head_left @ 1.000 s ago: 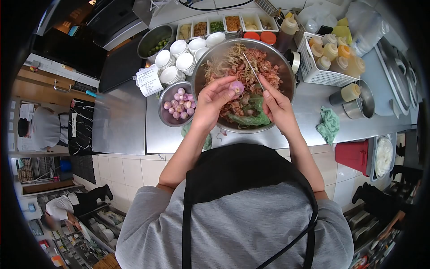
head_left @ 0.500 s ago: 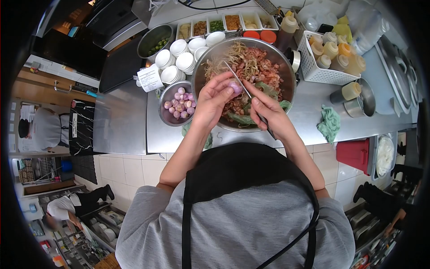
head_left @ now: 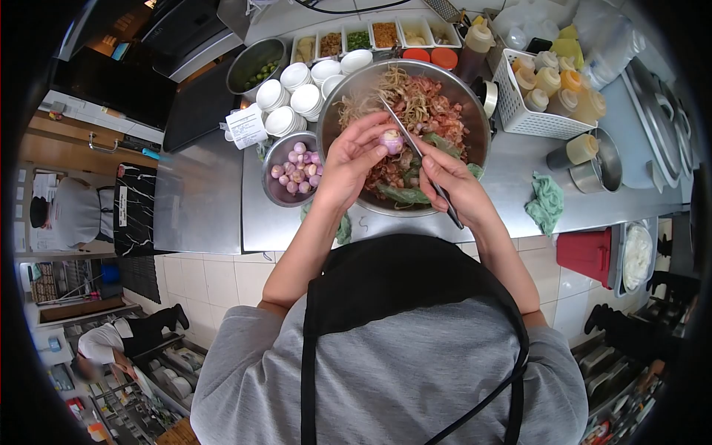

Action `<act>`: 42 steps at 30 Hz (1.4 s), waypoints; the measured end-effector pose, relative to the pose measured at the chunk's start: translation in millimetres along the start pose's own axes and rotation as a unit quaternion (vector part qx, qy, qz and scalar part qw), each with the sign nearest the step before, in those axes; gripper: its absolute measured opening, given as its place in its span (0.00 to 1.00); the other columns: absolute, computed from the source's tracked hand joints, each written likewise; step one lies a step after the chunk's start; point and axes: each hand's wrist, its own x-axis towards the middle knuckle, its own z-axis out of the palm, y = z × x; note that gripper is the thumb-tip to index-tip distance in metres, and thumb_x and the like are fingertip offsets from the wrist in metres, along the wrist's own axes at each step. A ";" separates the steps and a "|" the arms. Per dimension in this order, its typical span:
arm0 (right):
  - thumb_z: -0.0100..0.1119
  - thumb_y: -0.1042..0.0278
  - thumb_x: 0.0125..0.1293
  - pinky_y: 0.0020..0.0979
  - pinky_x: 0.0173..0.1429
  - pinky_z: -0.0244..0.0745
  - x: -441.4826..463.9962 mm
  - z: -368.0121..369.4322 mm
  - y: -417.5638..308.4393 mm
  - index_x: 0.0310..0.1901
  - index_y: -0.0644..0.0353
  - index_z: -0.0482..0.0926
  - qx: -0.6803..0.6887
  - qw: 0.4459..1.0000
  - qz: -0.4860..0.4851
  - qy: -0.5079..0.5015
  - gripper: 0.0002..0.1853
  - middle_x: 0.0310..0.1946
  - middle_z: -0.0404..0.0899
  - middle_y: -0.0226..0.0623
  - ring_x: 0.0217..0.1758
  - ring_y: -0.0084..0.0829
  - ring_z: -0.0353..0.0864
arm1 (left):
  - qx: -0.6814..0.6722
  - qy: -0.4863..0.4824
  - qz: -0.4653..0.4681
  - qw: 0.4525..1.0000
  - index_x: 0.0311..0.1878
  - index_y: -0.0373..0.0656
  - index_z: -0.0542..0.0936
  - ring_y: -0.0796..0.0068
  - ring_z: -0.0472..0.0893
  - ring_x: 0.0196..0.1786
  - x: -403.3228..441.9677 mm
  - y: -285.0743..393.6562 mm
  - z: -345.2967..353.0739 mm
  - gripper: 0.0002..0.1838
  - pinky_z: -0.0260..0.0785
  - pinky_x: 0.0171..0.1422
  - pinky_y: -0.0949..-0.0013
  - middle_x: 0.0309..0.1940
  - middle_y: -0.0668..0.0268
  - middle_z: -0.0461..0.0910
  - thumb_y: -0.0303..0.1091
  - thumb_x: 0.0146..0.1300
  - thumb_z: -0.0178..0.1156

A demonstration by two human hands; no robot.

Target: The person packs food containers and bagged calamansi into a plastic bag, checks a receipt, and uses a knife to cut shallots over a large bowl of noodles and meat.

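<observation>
Between the fingers of my left hand [head_left: 352,159] is a purple shallot [head_left: 391,141], its pale end showing. My right hand [head_left: 456,182] grips the dark handle of a knife [head_left: 400,122], whose blade slants up and left beside the shallot. Both hands are over a large steel bowl [head_left: 486,141]. Inside it lie reddish-brown peelings [head_left: 434,100], pale root-like strips [head_left: 400,85] and a crumpled green plastic bag [head_left: 404,195]. To the left, a smaller steel bowl [head_left: 276,191] holds several purple shallots [head_left: 298,174].
Stacked white cups [head_left: 305,101] and a paper receipt [head_left: 246,127] are left of the large bowl. A white basket of squeeze bottles [head_left: 530,122] stands right, above a green cloth [head_left: 545,204]. Food containers [head_left: 357,41] line the back. Other people [head_left: 104,345] are at the left and right edges.
The shallot has turned in my left hand, so its pale end shows more. The knife and my right hand have shifted slightly to the right.
</observation>
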 end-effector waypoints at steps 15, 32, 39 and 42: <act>0.40 0.64 0.69 0.15 0.18 0.52 2.8 10.6 3.4 0.63 0.49 0.60 -0.070 0.992 -0.055 0.094 0.21 0.15 0.60 0.23 0.15 0.13 0.56 | -0.115 0.002 -0.048 0.992 0.56 0.34 0.67 0.70 0.71 0.55 2.3 -6.2 -2.9 0.19 0.63 0.61 0.64 0.54 0.58 0.69 0.24 0.60 0.51; 0.40 0.61 0.69 0.16 0.17 0.51 1.4 15.1 2.2 0.64 0.53 0.58 0.000 0.998 -0.020 0.055 0.23 0.15 0.61 0.24 0.14 0.14 0.56 | -0.095 0.026 -0.026 0.995 0.53 0.36 0.70 0.72 0.72 0.52 3.5 -13.4 0.0 0.17 0.65 0.59 0.66 0.50 0.61 0.73 0.23 0.59 0.53; 0.41 0.61 0.69 0.16 0.17 0.49 2.0 5.7 2.0 0.64 0.50 0.59 0.043 0.999 -0.011 0.029 0.22 0.14 0.61 0.23 0.14 0.13 0.56 | -0.074 0.016 -0.022 0.997 0.53 0.36 0.71 0.73 0.73 0.51 2.5 -11.6 -1.6 0.17 0.64 0.58 0.69 0.49 0.62 0.73 0.25 0.59 0.54; 0.39 0.61 0.69 0.16 0.17 0.52 2.6 6.9 4.7 0.66 0.50 0.54 -0.015 0.998 -0.028 0.047 0.23 0.15 0.61 0.25 0.15 0.14 0.55 | -0.099 0.026 -0.031 0.994 0.53 0.35 0.71 0.73 0.73 0.51 3.0 -13.6 0.6 0.17 0.65 0.58 0.69 0.48 0.62 0.74 0.25 0.59 0.54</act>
